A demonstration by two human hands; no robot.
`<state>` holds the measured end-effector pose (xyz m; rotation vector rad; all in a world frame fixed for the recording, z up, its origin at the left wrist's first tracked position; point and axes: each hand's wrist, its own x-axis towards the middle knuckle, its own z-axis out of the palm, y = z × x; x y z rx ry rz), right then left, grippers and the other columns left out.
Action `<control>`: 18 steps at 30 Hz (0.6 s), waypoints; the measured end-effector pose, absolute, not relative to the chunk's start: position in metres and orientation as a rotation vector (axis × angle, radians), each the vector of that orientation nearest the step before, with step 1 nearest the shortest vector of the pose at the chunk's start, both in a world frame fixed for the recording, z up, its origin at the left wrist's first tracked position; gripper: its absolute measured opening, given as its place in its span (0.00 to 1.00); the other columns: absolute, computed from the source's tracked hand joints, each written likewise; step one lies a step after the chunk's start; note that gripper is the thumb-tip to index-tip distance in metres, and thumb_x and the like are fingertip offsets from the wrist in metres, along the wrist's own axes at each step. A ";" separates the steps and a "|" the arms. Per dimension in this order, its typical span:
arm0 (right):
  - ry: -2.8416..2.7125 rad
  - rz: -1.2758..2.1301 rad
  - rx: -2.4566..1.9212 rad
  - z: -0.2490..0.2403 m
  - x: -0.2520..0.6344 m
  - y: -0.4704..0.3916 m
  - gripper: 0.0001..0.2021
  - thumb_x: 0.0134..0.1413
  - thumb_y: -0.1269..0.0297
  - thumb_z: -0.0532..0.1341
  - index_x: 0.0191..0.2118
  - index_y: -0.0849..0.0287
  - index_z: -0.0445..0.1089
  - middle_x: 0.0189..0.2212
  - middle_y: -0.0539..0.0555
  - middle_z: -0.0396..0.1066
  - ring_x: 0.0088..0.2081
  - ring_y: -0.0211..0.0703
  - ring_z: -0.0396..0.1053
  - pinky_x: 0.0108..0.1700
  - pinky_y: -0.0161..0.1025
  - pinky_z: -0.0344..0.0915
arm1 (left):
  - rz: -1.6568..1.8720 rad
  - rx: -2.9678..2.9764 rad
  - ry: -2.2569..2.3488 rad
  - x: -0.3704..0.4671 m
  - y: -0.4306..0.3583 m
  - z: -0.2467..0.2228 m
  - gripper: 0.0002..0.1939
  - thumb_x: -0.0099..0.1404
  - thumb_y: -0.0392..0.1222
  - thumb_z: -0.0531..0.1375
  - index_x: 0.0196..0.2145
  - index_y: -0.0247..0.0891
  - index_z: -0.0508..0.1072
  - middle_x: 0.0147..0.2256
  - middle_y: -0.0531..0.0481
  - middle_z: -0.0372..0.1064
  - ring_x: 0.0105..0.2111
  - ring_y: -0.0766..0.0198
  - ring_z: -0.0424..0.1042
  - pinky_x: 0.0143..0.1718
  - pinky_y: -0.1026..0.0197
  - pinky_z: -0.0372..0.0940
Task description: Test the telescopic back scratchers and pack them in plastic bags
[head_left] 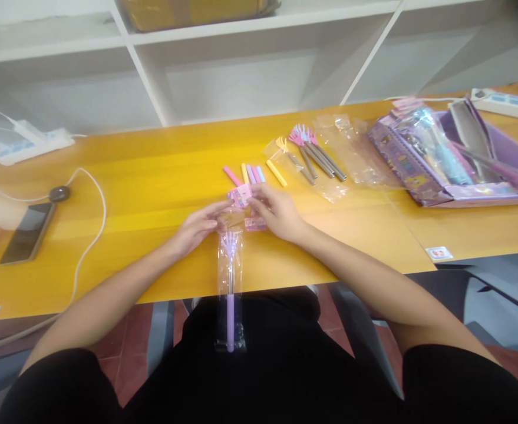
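Note:
A small pink printed card (240,195) is pinched between the thumb and fingers of my right hand (280,213). Stretched out from the other side, the fingers of my left hand (197,228) reach the card's lower left edge, with the thumb apart by the bag's top. Below them lies a purple back scratcher (230,315) in a clear plastic bag (238,265); its handle end extends past the table's front edge. Under my right hand another pink card (255,224) is partly hidden.
Several coloured handle tubes (254,174) lie beyond my hands. Farther right are back scratchers (318,154) with hand-shaped heads, and clear bags (351,147). A purple display box (422,197) stands at right. At left are a phone (27,232), a cable (102,206) and a power strip (33,146).

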<state>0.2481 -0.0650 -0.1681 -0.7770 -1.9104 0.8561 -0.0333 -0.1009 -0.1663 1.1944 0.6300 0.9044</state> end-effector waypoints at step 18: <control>-1.996 0.779 -0.784 -0.165 0.250 -0.070 0.11 0.83 0.56 0.62 0.60 0.53 0.64 0.38 0.50 0.83 0.33 0.42 0.77 0.41 0.42 0.71 | 0.879 1.154 0.555 -0.036 -0.100 -0.167 0.36 0.70 0.55 0.71 0.73 0.49 0.81 0.78 0.43 0.69 0.72 0.37 0.69 0.57 0.48 0.72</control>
